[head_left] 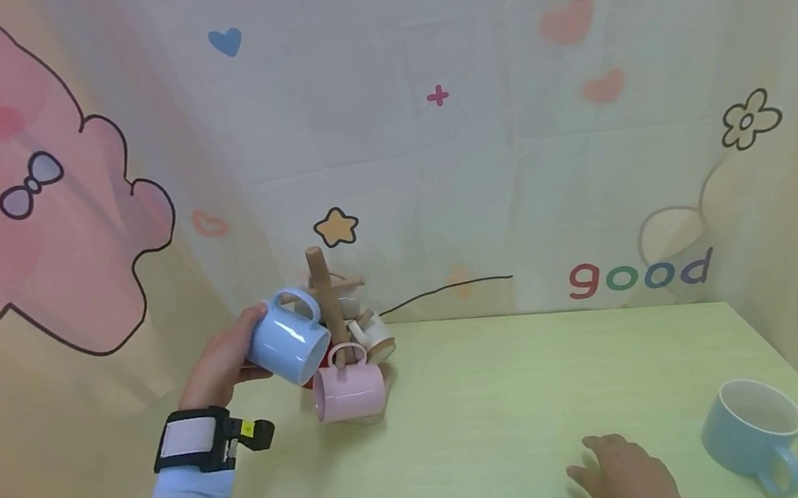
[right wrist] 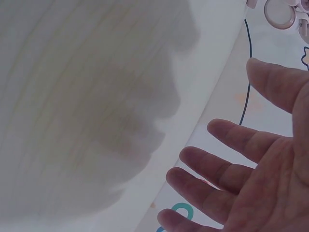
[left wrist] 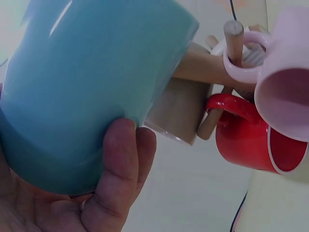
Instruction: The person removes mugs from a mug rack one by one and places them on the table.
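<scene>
In the head view, the left grip (head_left: 229, 351) is curled round the blue mug (head_left: 289, 343), whose axis tilts from 10 to 4 o'clock, handle (head_left: 311, 302) at 1. Just beside it at 2 o'clock stands the rack (head_left: 329, 302); the right grip (head_left: 621, 474), spread, is well apart at 4.

Head view: blue mug (head_left: 289, 343) and pink mug (head_left: 350, 392) hide most of red mug (left wrist: 241, 145); rack post (head_left: 326, 296) masks part of the pale rear mug (head_left: 349, 303). Left grip (head_left: 223, 360): fingers partly hidden behind blue mug. Right grip (head_left: 629, 479) cut off at bottom edge. Left wrist view: blue mug runs off top, pink mug off right. Right wrist view: corner mugs (right wrist: 280, 13) cropped, too small to identify.
</scene>
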The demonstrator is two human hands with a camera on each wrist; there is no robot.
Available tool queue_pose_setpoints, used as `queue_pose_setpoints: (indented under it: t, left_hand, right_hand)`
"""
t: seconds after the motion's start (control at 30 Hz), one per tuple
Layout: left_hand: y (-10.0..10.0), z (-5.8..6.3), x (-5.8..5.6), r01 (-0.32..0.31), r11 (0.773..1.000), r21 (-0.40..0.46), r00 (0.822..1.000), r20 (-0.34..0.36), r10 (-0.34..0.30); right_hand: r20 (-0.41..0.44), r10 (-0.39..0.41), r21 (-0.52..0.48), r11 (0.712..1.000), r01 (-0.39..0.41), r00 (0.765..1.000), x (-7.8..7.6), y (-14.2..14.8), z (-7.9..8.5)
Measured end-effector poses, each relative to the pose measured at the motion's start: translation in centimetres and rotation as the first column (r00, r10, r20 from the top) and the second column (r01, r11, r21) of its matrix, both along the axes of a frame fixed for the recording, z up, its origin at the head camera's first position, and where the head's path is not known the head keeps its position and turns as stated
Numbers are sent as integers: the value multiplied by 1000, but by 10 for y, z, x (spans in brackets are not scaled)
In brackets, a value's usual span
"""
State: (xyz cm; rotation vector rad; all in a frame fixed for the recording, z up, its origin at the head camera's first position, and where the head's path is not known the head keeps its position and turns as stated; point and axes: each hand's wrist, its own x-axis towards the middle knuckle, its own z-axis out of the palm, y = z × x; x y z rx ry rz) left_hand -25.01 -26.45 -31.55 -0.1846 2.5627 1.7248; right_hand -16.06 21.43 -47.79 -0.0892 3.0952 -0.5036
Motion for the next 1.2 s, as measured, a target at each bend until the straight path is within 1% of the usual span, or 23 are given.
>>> queue_pose_setpoints:
  t: [0.13,0.23,0.37,0.53,0.7,0.93,1.07,1.2]
  left_hand:
    - [10,4,5,25,1000,9,999,-33,-25]
    - [19,7,8,62,998,-5,996,-65,-62]
    - [34,10,11,114,991,-66,989,-92,-120]
    - [55,10,10,138,981,-136,984,-90,-151]
    - [75,7,7,146,973,-179,981,-103,-166]
    - [103,-2,0,158,961,-229,966,-166,-199]
    - [115,-5,1,136,956,-260,967,-174,-185]
    - [126,-9,1,128,944,-305,967,-174,-188]
  right_hand:
    - [21,-1,1,1000,1,1000,0,1,1]
    - [34,-5,-3,1000,5,999,-1,1,4]
    - [46,-9,2,1000,9,999,-1,0,7]
    - [55,-10,14,1000,9,998,-2,1,7]
    - [64,-10,21,1000,8,998,-2,3,6]
    - [71,-17,9,1000,17,997,-2,7,9]
    - [71,-20,-4,1000,20,997,-2,6,12]
    - [60,-28,-5,1000,29,998,0,7,12]
